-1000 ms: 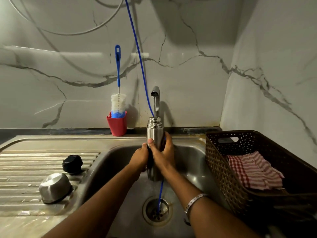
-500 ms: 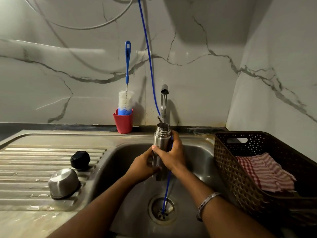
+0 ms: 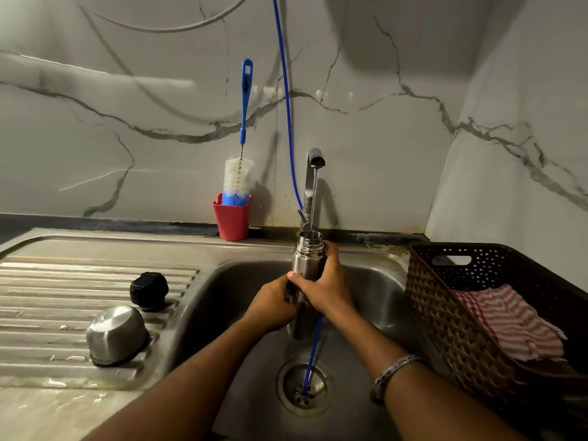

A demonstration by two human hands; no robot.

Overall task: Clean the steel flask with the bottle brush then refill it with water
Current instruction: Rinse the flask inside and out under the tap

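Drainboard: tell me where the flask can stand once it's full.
Bare ribbed drainboard lies left of the black cap and steel cup lid, and behind them toward the red cup. Crowded: the corner by the sink, where both sit.

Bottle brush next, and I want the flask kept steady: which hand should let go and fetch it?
Probably the left hand. The bottle brush stands in the red cup on its side, while the right hand grips the steel flask higher up and can keep it under the tap.
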